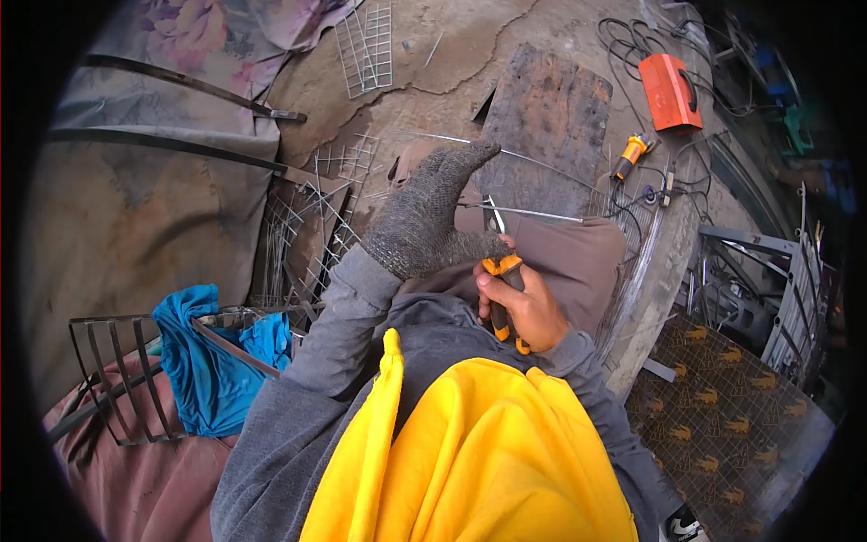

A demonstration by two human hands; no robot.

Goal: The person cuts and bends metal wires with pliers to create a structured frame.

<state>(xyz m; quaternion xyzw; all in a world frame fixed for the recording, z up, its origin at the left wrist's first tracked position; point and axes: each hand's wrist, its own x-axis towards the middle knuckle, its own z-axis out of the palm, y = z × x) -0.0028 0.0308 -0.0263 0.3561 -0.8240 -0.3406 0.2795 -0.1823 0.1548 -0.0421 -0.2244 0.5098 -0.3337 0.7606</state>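
Pliers (511, 273) nearer than the board (551, 126), gripped by the handles in bare right hand (533, 307). Gloved left hand (420, 212) spread wide at the board's left edge, thumb well apart from fingers; any hold on wire: cannot tell. Rod (542, 214) across the pliers' jaws, by the board's near edge; bite or mere overlap: cannot tell. Advisable: seat rod square and deep in jaws, steady free length with glove, place bare fingers low on handles. Markings: gold crocodile-like figures on patterned sheet (722, 425), right of and nearer than board; lettering illegible. No readable brand on orange box (666, 95) or grinder (630, 157), both right of board.
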